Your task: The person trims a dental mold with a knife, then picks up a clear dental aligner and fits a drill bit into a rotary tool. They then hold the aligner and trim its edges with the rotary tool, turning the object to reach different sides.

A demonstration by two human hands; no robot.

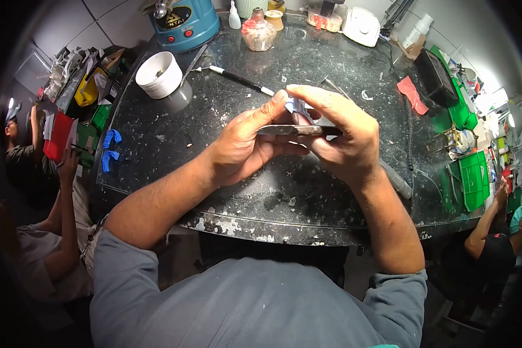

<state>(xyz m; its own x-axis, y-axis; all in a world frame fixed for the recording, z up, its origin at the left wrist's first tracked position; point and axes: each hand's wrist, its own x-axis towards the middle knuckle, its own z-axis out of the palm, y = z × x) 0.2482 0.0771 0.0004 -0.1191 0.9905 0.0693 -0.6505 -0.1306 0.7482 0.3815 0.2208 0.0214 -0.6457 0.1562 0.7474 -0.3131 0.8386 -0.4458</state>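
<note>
Both hands meet above the middle of the dark worktop. My left hand (243, 142) has its thumb raised at a small pale blue piece (294, 105), with its fingers curled below. My right hand (348, 130) arches over from the other side, its index finger at the top of that piece. A dark, flat knife-like tool (298, 130) lies across between the hands, its handle end in my right hand and its blade reaching my left fingers. Just beyond the fingertips is a black-and-white pen-like tool (243, 80) on the worktop.
The speckled worktop (243, 223) holds a white cup (158, 75), blue pieces (111, 149), a glass burner (258, 32), a blue machine (185, 26), red sheet (412, 94) and green trays (474, 181). Other people sit at the far left and far right.
</note>
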